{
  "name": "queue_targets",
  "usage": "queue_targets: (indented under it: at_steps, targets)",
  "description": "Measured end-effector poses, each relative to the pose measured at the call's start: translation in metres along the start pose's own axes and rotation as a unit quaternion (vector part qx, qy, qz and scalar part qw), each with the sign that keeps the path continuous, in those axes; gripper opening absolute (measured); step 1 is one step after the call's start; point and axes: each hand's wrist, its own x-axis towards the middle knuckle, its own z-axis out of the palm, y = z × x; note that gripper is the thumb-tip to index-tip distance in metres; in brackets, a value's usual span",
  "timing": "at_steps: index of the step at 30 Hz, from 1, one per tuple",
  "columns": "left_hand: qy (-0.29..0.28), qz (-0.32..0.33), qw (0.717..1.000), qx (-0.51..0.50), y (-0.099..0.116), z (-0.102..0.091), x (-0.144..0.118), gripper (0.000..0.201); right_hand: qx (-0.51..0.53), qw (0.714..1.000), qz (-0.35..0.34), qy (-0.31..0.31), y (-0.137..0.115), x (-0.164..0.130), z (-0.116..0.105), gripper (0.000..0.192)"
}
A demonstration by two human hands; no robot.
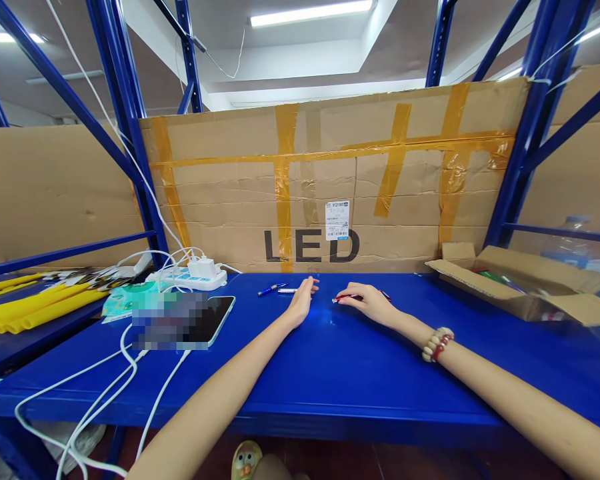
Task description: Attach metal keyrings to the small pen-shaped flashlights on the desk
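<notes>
Our right hand [367, 303] lies low on the blue shelf top [330, 373], its fingers curled down over a red pen [341, 299]. The pen sits under the fingertips, its silver tip poking out to the left of them and a bit of red showing past the knuckles on the far side. We take the fingers to be pinching the pen, though the grip itself is hidden beneath the hand. A bead bracelet [436, 343] circles that wrist.

Our left hand [303, 300] rests just beside the right, a narrow strip of blue between them. Its fingers are stretched out flat and loosely together, holding nothing, with the fingertips reaching toward a white pen [287, 291] that lies right at them; we cannot tell whether they touch it. A little farther left lies a blue pen [271, 289], angled and apart from the hand.

Further out on the left we see a tablet [215, 320] lying flat, a white power strip [187, 277] with a charger plugged in, and white cables [105, 393] trailing off the front edge. Yellow tubes [35, 307] lie on the neighbouring shelf. On the right stands an open cardboard box [520, 283]. Behind everything a taped cardboard panel [330, 180] marked LED closes the back
</notes>
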Motion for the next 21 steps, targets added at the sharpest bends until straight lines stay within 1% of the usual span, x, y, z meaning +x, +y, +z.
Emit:
queue_targets:
  at_steps: [21]
  targets:
    - [-0.001, 0.003, 1.0, 0.005, 0.0023, -0.0004, -0.0022, 0.044, 0.019, 1.0, 0.011, 0.005, -0.0009, -0.0019, 0.001, 0.033]
